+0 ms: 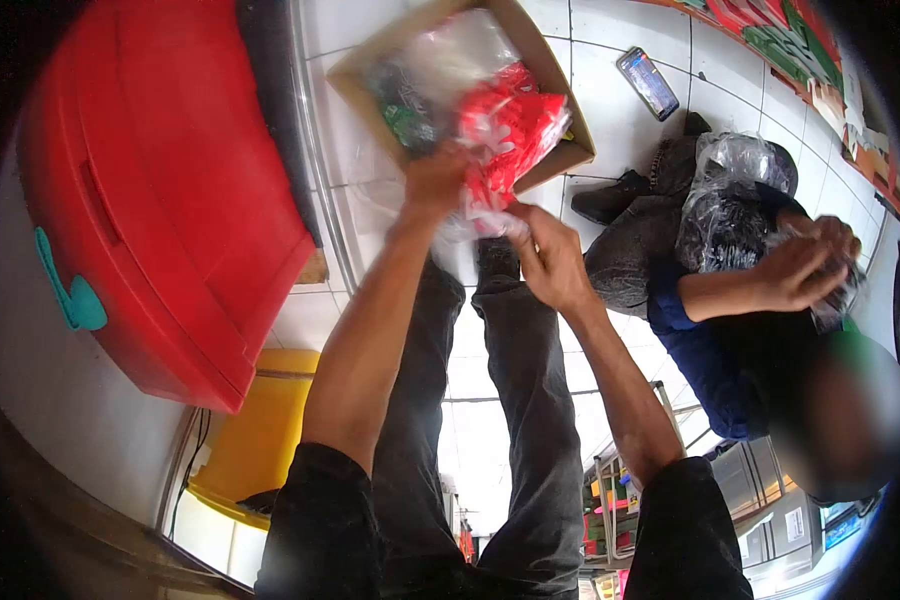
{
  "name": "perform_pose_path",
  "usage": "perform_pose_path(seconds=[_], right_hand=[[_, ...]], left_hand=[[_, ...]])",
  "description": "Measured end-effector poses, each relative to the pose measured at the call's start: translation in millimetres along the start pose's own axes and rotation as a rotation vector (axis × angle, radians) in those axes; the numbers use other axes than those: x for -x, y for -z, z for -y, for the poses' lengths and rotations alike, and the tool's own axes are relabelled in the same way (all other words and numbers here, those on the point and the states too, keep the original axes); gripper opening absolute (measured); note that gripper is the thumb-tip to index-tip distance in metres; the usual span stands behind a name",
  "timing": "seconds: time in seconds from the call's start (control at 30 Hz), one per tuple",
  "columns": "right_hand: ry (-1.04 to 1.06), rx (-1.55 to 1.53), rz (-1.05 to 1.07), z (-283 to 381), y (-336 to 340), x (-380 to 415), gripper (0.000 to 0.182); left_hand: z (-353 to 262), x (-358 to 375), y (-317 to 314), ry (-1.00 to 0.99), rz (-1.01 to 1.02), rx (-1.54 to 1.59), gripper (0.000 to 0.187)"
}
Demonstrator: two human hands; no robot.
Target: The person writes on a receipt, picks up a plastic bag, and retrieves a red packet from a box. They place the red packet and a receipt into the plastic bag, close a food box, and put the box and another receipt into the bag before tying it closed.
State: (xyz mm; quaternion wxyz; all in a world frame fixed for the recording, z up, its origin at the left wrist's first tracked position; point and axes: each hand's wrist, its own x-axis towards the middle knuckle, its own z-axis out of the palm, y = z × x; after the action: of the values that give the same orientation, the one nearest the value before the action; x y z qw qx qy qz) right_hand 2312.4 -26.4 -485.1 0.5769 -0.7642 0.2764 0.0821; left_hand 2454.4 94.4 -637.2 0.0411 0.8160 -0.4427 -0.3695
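A red-and-white plastic bag [510, 125] hangs crumpled over the near side of an open cardboard box [370, 45]. My left hand [436, 183] is closed on its left edge, a little smeared by motion. At its lower end, my right hand [555, 258] pinches the bag between thumb and fingers. Thin clear plastic shows around and under both hands. Inside the box lie clear plastic [465, 50] and a dark green plastic packet [407, 110].
A large red lidded container [170, 190] stands left, with a yellow bin [280, 410] below. A phone [648, 84] lies on the white tiles. At right sits another person [715, 370], hands on clear plastic, with a plastic-wrapped bundle [730, 210]. Stacked goods [790, 45] line the upper right.
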Motion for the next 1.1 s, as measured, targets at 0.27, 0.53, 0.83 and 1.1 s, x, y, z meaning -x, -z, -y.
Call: perform_pose_path(seconds=[0.27,0.53,0.83,1.1], right_hand=[[0.015,0.502,0.102,-16,-27,-11,0.063],[0.037,0.708,-0.025,-47,-56,-40,0.035],[0.265,0.181,0.442,-27,-18,-2,0.022],[-0.480,-1.254,-0.061,46,16,98,0.046]], left_hand=[[-27,37,12,0.175,-0.050,0.058,0.067],[-24,31,22,0.101,0.019,0.049,0.093],[-3,-12,56,0.230,0.147,0.230,0.067],[-34,94,81,0.020,-0.153,0.475,0.042]])
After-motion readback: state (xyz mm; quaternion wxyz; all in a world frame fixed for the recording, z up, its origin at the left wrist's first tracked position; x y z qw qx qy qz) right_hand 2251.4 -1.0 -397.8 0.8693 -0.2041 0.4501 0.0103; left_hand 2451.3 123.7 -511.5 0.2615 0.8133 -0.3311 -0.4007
